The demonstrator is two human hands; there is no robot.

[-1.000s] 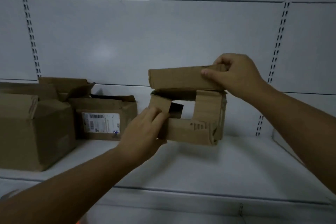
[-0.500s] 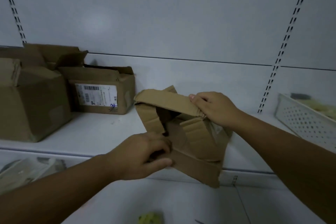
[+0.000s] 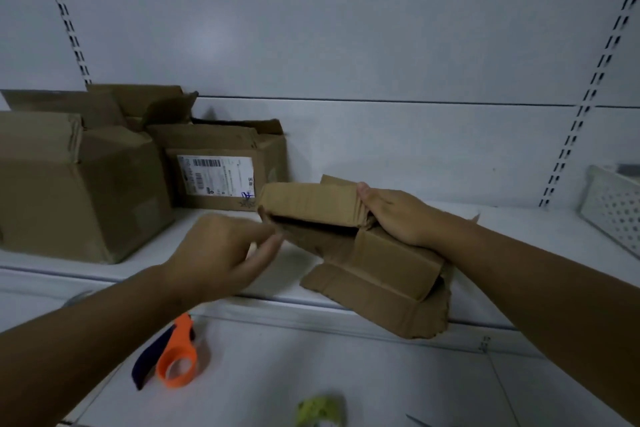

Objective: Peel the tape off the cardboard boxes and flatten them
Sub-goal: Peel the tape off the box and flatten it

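Note:
A small crumpled cardboard box lies partly collapsed on the white shelf, its lower flaps hanging over the front edge. My right hand grips its upper right side, thumb on the top flap. My left hand is blurred, just left of the box, with fingers stretched toward its left corner and nothing held. Two more cardboard boxes stand at the left: a large one and one with a white shipping label.
An orange tape dispenser and a yellow-green object lie on the lower surface below the shelf. A white perforated basket stands at the far right of the shelf. The white back wall has slotted uprights.
The small box came down from mid-air onto the shelf edge and folded flatter. My left hand let go of its lower flap and moved left. The camera tilted down.

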